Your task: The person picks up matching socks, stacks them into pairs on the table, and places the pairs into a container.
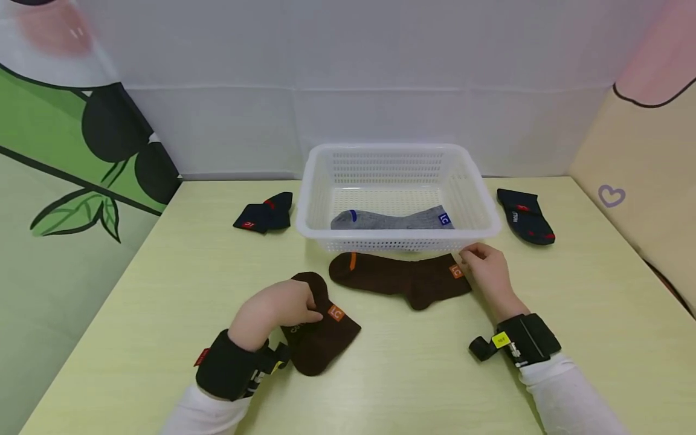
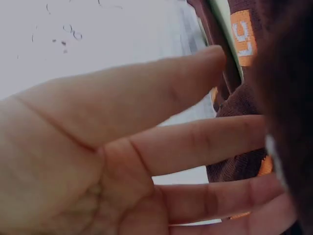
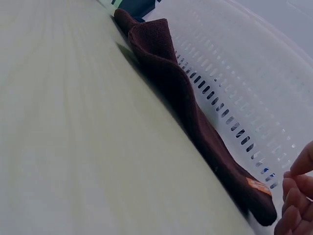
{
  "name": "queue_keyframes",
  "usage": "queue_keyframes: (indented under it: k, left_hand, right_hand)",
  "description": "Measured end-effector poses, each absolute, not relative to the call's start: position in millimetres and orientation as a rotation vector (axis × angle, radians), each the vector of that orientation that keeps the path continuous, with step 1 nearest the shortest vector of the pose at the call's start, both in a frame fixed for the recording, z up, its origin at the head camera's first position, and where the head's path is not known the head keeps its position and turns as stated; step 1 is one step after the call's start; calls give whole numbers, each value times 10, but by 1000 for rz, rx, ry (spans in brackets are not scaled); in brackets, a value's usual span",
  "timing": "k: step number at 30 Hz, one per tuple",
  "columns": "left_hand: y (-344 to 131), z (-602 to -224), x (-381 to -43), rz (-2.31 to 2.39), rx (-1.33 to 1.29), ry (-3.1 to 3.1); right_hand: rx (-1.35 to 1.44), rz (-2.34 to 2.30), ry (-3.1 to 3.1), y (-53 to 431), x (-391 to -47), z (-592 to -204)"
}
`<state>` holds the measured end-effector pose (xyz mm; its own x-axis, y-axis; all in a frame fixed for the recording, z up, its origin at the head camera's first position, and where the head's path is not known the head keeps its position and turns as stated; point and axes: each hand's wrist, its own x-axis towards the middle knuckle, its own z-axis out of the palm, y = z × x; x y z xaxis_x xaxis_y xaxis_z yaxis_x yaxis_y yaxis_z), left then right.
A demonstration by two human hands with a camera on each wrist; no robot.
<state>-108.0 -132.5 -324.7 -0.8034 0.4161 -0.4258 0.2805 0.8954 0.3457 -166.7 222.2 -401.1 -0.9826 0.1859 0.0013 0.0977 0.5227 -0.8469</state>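
From the head camera, the left hand (image 1: pixel 280 311) lies at about 7 o'clock on the pale green table (image 1: pixel 163 314), fingers curled over the folded brown sock (image 1: pixel 321 332) and pinching its upper edge beside the orange tag. The right hand (image 1: pixel 486 272) is at about 4 o'clock, its fingertips meeting at the cuff end of the flat brown sock (image 1: pixel 399 277), which stretches along the near wall of the white basket (image 1: pixel 399 241); it looks like a light pinch on the cuff, though how firm it is cannot be made out here. A grey sock (image 1: pixel 391 220) lies inside the basket, and two navy socks, one (image 1: pixel 264 214) at 10 o'clock and one (image 1: pixel 526 216) at 2 o'clock, flank it. Good practice, as I judge it, is to take each brown sock by cuff or fold with a full pinch so the fabric lifts in one piece and does not drag against the basket wall. In the left wrist view the palm faces the lens with fingers (image 2: pixel 195 142) extended toward dark brown fabric at 3 o'clock, tips hidden in it. In the right wrist view the flat sock runs diagonally against the basket's perforated side, and the fingertips (image 3: pixel 293 196) sit bent at 4 o'clock, just beside its tagged end.
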Motion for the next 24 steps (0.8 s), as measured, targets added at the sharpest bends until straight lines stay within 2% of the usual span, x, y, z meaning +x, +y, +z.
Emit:
queue_keyframes:
  k: [6, 10, 12, 18, 21, 24]
  left_hand:
    - [-1128, -3244, -970, 359, 497, 2557]
    - [-1045, -3255, -910, 354, 484, 2550]
    - [-1016, -3262, -884, 345, 488, 2551]
    - [-920, -3262, -813, 300, 576, 2560]
    - [-863, -3292, -777, 315, 650, 2557]
    - [-809, -3342, -759, 366, 742, 2549]
  right_hand:
    - [-192, 1516, -2641, 2158, -1616, -3899]
    - [1, 1561, -2634, 1962, -1505, -3798]
    - [205, 1597, -2682, 1834, -1424, -3754]
    - [1116, 1490, -3007, 1537, -1171, -3681]
    - [1366, 1376, -3060, 1452, -1088, -3699]
    - [1497, 1298, -3040, 1410, -1046, -3721]
